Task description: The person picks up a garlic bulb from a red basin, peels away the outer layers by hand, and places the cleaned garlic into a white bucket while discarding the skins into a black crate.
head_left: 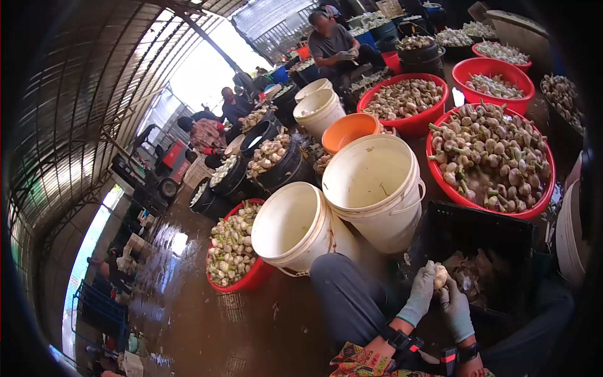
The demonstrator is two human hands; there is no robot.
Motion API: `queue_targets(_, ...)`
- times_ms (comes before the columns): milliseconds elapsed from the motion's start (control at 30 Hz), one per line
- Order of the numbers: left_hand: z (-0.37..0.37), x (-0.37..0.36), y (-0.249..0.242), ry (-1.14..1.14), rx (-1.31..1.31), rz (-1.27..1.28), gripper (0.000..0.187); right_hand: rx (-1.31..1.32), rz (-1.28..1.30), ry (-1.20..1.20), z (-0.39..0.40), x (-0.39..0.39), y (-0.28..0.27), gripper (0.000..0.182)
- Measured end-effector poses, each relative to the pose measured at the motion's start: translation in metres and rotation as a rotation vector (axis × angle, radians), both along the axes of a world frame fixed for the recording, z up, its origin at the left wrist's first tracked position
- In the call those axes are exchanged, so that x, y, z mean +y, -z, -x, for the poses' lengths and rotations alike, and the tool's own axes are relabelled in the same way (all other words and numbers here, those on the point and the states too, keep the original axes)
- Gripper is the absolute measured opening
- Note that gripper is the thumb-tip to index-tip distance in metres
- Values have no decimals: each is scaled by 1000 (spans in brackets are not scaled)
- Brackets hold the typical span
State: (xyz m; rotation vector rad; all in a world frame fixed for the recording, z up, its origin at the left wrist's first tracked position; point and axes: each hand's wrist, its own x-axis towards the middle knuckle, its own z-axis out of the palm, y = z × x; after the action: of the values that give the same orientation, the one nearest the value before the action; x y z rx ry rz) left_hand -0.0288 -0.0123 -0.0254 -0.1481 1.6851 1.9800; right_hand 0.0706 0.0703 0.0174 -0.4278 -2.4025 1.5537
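A pale garlic bulb (440,275) is held between my two gloved hands, over the near edge of a black crate (480,220). My left hand (421,293) has its fingers closed on the bulb's left side. On the other side, my right hand (457,310) has bent fingers near the bulb; whether they grip it or something small is too small to tell. Dry brownish peelings (472,276) lie inside the crate. Both hands wear light, pale green gloves, with dark bands at the wrists.
Two white buckets (375,173) (290,223) stand left of the crate. A red basin (545,188) heaped with garlic is beyond it; another red basin (251,276) sits left. An orange basin (349,131), people (336,47) and a forklift (173,164) are farther off.
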Motion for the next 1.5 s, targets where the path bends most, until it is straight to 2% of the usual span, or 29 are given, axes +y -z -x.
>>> queue_targets(100, -3, 1, -2, -53, -58, -76, 41, -64, -39, 37, -1, 1, 3, 33)
queue_targets(133, -4, -2, -8, -12, -3, -73, 40, -66, -21, 49, -2, 2, 14, 32)
queue_targets(167, -1, -7, -12, 74, -29, -41, 40, -80, 9, 55, -2, 3, 17, 30)
queue_targets(200, 1, -5, -16, 59, -110, -88, 38, -110, 36, 54, -2, 6, 23, 29)
queue_targets(233, 4, -5, -18, 74, -152, -20, 36, -44, 169, 98, -1, 6, 26, 27)
queue_targets(300, 7, -6, -17, 116, -125, 49, 37, -9, 255, 138, 3, 9, 31, 29)
queue_targets(333, 7, -5, -21, 108, -124, 5, 38, -32, 295, 143, 4, 10, 39, 30)
queue_targets(367, 11, -11, -16, 142, -155, -10, 39, -233, 541, 52, 5, 21, 25, 31)
queue_targets(433, 18, -16, -7, 87, -341, -78, 39, -438, 821, -18, -6, 45, -2, 35)
queue_targets(467, 18, -16, -6, 103, -351, -75, 39, -440, 826, 1, -8, 48, 0, 35)
queue_targets(533, 15, -14, -14, 64, -386, -36, 38, -265, -38, 29, -8, 52, 5, 41)
queue_targets(567, 12, -10, -19, 68, -394, -32, 38, -47, -96, 94, -8, 45, 10, 40)
queue_targets(633, 8, 0, -23, 18, -422, 74, 37, -197, -158, -62, 2, 38, 23, 34)
queue_targets(667, 11, -13, -20, 212, -354, -32, 38, -237, -139, -72, 3, 37, 27, 30)
queue_targets(700, 10, -13, -18, 214, -362, -25, 38, -244, -131, -71, 3, 39, 29, 30)
queue_targets(800, 9, -12, -13, 334, -254, -39, 47, -297, -19, -80, 2, 46, 38, 33)
queue_targets(867, 7, -10, -14, 389, -235, -115, 49, -129, 616, 17, 1, 50, 57, 38)
queue_targets(900, 6, -8, -17, 435, -204, -198, 52, -89, 801, 42, 2, 53, 57, 43)
queue_targets(967, 5, -6, -20, 489, -138, -217, 58, -145, 591, 55, 1, 59, 52, 42)
queue_targets(1000, 5, -3, -20, 508, 34, -86, 59, -150, 597, 60, 2, 57, 55, 42)
queue_targets(1033, 4, -1, -22, 526, 203, 49, 60, -82, 714, 70, 3, 52, 59, 41)
queue_targets(1100, 4, -1, -25, 546, 99, 105, 61, -24, 837, 81, 1, 45, 66, 41)
queue_targets(1167, 3, 1, -20, 457, -2, -82, 58, 116, 1220, 137, 2, 47, 71, 39)
queue_targets(1200, 4, 3, -18, 456, -7, -82, 58, 62, 1090, 149, 3, 50, 68, 39)
queue_targets(1233, 4, 5, -16, 466, -31, -56, 56, 56, 1094, 153, 5, 52, 59, 39)
queue_targets(1300, 5, 6, -13, 488, -79, -4, 52, -57, 651, 150, 10, 52, 42, 38)
queue_targets(1367, 11, 3, -9, 482, -166, -98, 52, -43, 702, 271, 12, 50, 50, 36)
queue_targets(1433, 8, -4, -3, 289, -220, -161, 54, -56, 553, 514, 18, 52, 72, 32)
queue_targets(1500, 10, -9, -12, 287, -334, -415, 60, -252, 482, 703, 14, 71, 74, 29)
